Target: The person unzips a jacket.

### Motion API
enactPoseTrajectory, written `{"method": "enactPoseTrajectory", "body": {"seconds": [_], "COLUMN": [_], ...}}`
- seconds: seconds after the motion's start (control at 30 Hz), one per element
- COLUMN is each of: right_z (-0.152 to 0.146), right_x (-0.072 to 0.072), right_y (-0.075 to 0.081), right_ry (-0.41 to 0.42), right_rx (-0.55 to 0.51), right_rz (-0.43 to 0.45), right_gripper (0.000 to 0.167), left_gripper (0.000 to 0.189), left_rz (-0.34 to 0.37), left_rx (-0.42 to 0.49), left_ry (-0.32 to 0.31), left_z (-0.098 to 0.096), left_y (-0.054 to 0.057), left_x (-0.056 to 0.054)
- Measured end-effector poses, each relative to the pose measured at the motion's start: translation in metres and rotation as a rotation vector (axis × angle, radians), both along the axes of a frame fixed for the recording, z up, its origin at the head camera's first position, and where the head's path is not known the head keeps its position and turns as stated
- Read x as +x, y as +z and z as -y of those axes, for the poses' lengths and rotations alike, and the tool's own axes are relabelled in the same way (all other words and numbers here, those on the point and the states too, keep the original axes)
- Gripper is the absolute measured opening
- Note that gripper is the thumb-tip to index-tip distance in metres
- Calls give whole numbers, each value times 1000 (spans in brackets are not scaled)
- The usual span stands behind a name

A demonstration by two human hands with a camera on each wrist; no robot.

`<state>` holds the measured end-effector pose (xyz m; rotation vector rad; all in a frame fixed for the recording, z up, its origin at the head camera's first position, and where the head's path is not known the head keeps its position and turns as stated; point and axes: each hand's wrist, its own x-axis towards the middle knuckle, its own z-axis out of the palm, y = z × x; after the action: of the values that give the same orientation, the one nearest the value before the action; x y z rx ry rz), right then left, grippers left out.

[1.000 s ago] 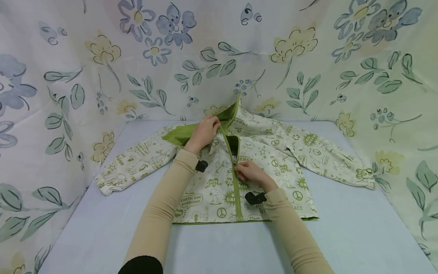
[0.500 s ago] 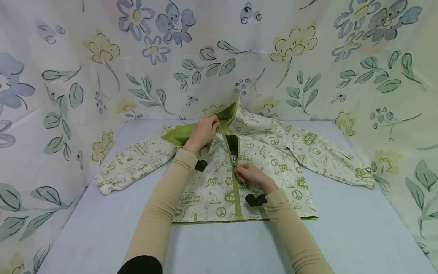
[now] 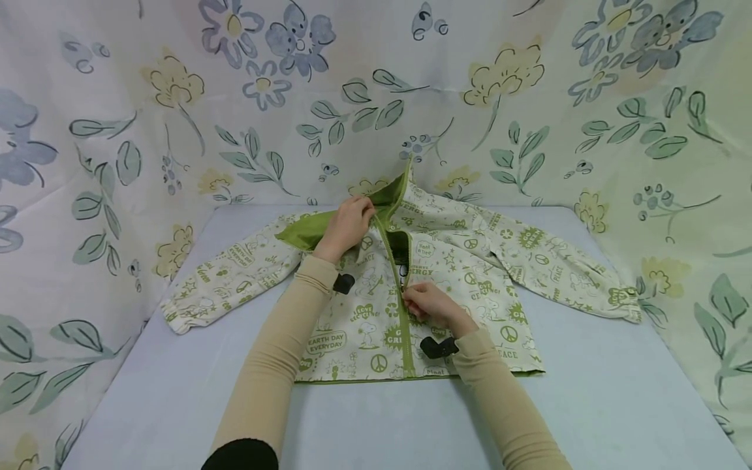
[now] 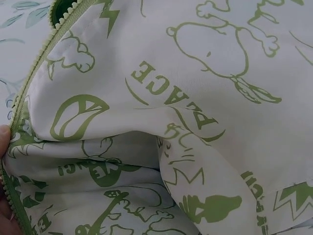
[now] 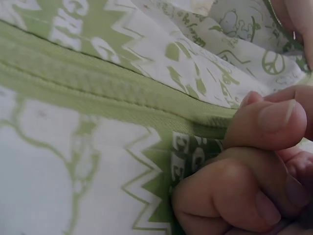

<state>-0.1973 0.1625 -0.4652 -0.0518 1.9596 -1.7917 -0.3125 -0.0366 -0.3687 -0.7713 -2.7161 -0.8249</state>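
Item: one jacket [image 3: 367,313], white with green cartoon and lettering print, lying front up on the pale desk [image 3: 376,424], sleeves spread to either side, green lining [image 3: 305,232] turned out near the collar. Item: one front zip [image 3: 407,346], joined from the hem up to about mid-front, parted above. Item: one left hand [image 3: 345,225], fingers pinching the parted edge near the collar. Item: one right hand [image 3: 433,304], fingers clamped where the two rows part, apparently on the zip's pull (the pull is covered, so I cannot be certain). Handling note: the work looks to be running the zip; I judge it best done with the upper edge held taut, the pull drawn in line with the teeth, and the loose panel kept flat so that no lining catches. View note: the right wrist view gives the thumb laid against the bent forefinger, too small to read from the head; the left wrist view gives the bare teeth and the panel's folds, with only slivers of the hand at its margin; the head view alone gives both sleeves and the floral curtain [image 3: 352,59] behind.
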Motion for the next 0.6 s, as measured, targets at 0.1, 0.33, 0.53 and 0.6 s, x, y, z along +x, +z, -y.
{"method": "enactPoseTrajectory", "body": {"seconds": [0.1,0.33,0.53,0.6], "right_z": [1,2,1,1], "right_x": [3,9,13,14], "right_y": [-1,-2,-3,-3], "right_ry": [-15,-1,24,32], "right_rx": [11,75,95,95], "right_rz": [24,14,-11,-8], "right_gripper": [26,26,28,28], "left_gripper": [20,20,19,19], "left_rz": [-15,-31,-34,-34], "left_rx": [-7,-3,4,8], "left_ry": [3,13,8,10], "left_z": [0,0,1,2], "left_y": [-1,-2,-3,-3], "left_x": [1,1,0,0]}}
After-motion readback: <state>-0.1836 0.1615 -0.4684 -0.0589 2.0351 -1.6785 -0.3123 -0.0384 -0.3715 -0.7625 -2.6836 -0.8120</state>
